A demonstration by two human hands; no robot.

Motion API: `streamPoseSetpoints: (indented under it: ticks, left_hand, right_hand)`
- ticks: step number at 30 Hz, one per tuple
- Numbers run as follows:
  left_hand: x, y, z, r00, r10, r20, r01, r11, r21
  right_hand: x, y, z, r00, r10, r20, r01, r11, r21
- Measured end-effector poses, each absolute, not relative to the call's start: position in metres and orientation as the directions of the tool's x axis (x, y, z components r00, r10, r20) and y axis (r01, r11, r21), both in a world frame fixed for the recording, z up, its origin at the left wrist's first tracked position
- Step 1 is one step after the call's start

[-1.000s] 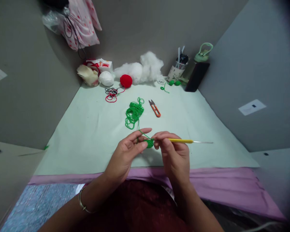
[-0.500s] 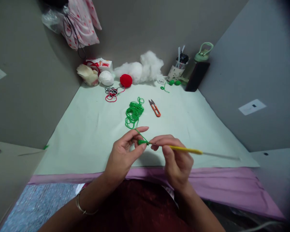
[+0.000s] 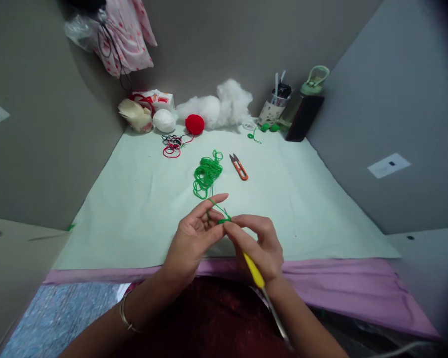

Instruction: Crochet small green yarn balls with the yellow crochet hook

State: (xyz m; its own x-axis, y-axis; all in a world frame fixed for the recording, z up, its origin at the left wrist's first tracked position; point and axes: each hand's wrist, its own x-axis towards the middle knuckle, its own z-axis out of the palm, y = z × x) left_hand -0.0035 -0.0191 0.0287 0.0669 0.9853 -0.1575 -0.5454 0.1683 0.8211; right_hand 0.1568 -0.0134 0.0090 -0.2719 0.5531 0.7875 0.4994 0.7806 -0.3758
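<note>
Between thumb and fingers, my left hand (image 3: 192,238) pinches a small green crochet piece (image 3: 224,220), with green yarn running over its raised index finger. My right hand (image 3: 261,243) is closed on a crochet hook (image 3: 254,271) with a yellow grip; its metal shaft points down toward my body. The right fingertips touch the right end of the green piece, and they partly hide the hook's working end. Beyond my left hand lies a loose tangle of green yarn (image 3: 208,174), linked to the strand on my finger.
Orange thread snips (image 3: 239,167) lie right of the tangle. Along the back wall are a red yarn ball (image 3: 194,125), a white yarn ball (image 3: 164,121), white stuffing (image 3: 224,107), a pen cup (image 3: 273,109), a bottle (image 3: 313,82) and a dark phone (image 3: 305,118). Walls stand on both sides.
The crochet hook has swung from pointing right to pointing down toward my body. My right hand has turned and moved slightly left, closer against the green piece. The left hand stays nearly still.
</note>
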Motion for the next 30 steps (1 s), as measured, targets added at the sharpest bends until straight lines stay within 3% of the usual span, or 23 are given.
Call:
streamPoseSetpoints:
  ticks: [2,4,6,9,12,16,19,21,23,25,28,30]
  left_hand:
    - [-0.005,-0.017,0.03,0.212,0.945,-0.249,-0.638,0.327,0.697]
    - [-0.008,-0.015,0.032,0.301,0.906,-0.297,-0.674,0.422,0.606]
    - [-0.01,-0.013,0.033,0.27,0.918,-0.289,-0.695,0.394,0.601]
    - [-0.009,-0.013,0.033,0.175,0.961,-0.216,-0.664,0.277,0.694]
    - [-0.005,-0.016,0.031,0.145,0.978,-0.15,-0.588,0.207,0.782]
    - [0.0,-0.017,0.031,0.067,0.987,-0.143,-0.552,0.156,0.819]
    - [-0.001,-0.015,0.034,0.134,0.968,-0.211,-0.626,0.247,0.739]
    - [-0.005,-0.013,0.035,0.231,0.935,-0.27,-0.677,0.354,0.645]
    - [-0.009,-0.011,0.035,0.261,0.918,-0.3,-0.704,0.393,0.591]
    - [-0.01,-0.01,0.034,0.195,0.939,-0.284,-0.699,0.336,0.632]
    - [-0.006,-0.011,0.032,0.061,0.979,-0.192,-0.586,0.191,0.787]
    - [-0.002,-0.013,0.032,0.021,0.989,-0.149,-0.516,0.138,0.845]
  right_hand:
    - [0.156,-0.014,0.008,-0.242,0.551,0.799,0.515,0.771,-0.376]
    - [0.156,-0.013,0.012,-0.128,0.653,0.746,0.397,0.723,-0.565]
    - [0.154,-0.009,0.017,-0.006,0.784,0.621,0.166,0.613,-0.772]
    - [0.152,-0.001,0.021,0.014,0.879,0.477,-0.106,0.476,-0.873]
    - [0.148,0.001,0.022,-0.034,0.878,0.477,-0.078,0.474,-0.877]
    - [0.146,-0.006,0.019,-0.046,0.803,0.594,0.156,0.593,-0.79]
    - [0.148,-0.01,0.018,-0.141,0.645,0.751,0.339,0.744,-0.576]
    - [0.151,-0.009,0.019,-0.134,0.633,0.763,0.327,0.755,-0.568]
    - [0.152,-0.006,0.023,-0.035,0.749,0.662,0.186,0.656,-0.732]
    - [0.151,-0.001,0.026,0.047,0.888,0.458,-0.048,0.46,-0.887]
    - [0.145,0.002,0.027,0.024,0.979,0.204,-0.303,0.201,-0.931]
    - [0.139,0.002,0.026,-0.003,0.989,0.15,-0.335,0.141,-0.932]
